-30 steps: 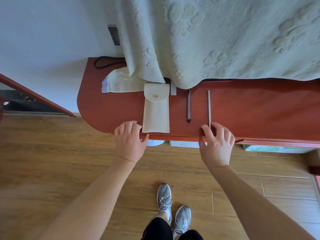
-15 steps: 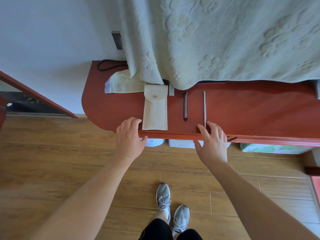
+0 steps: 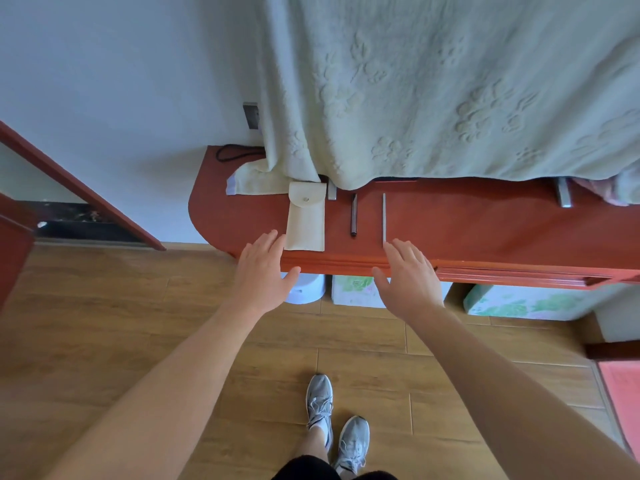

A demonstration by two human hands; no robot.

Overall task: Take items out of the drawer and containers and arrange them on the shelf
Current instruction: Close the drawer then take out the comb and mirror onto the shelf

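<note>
A red-brown shelf (image 3: 485, 216) runs across the middle of the view. On it lie a cream snap pouch (image 3: 305, 220), a dark pen (image 3: 353, 214) and a thin grey rod (image 3: 384, 216), side by side. My left hand (image 3: 264, 273) is at the shelf's front edge, fingers straight, fingertips beside the pouch's lower left corner. My right hand (image 3: 408, 277) is spread flat at the front edge just below the rod's near end. Neither hand holds anything. A closed drawer front (image 3: 519, 273) shows under the shelf edge to the right.
A pale green towel (image 3: 450, 88) hangs over the back of the shelf. A folded cloth (image 3: 256, 181) and black cord (image 3: 235, 154) lie at the left end. Below stand a white tub (image 3: 306, 289) and patterned boxes (image 3: 353, 291). My shoes (image 3: 336, 420) are on the wooden floor.
Both hands have straightened and eased back from the shelf's front edge, fingers no longer curled over it. The pouch, pen and rod stay where they were.
</note>
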